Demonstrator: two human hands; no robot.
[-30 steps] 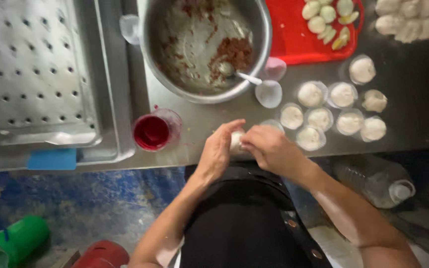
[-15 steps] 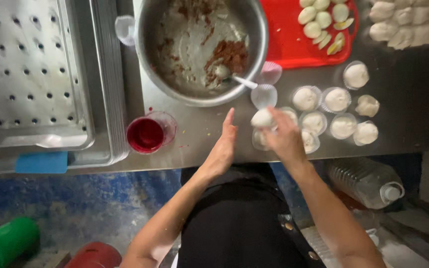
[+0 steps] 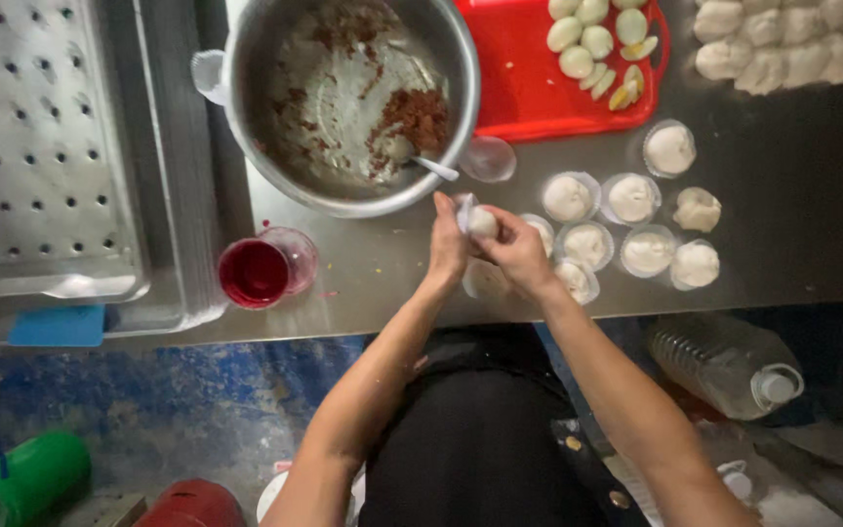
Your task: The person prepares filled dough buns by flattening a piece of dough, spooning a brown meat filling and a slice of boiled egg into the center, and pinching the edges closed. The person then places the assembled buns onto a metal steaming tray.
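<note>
Your head-worn camera, the only view, looks almost straight down over your chest onto the grey stainless-steel table [image 3: 792, 234], with you standing at its near edge. Your forearms rise from the bottom of the frame to your left hand [image 3: 448, 244] and right hand [image 3: 517, 256], which meet near the centre, close below the lens. The far side of the table runs along the top, where the large round steel mixing bowl [image 3: 295, 107] and the red plastic tray [image 3: 519, 78] are cut off by the frame. The perforated steel steamer tray [image 3: 41, 146] fills the left. The lower third takes in the blue-stained floor [image 3: 148, 400] beneath the table edge.
</note>
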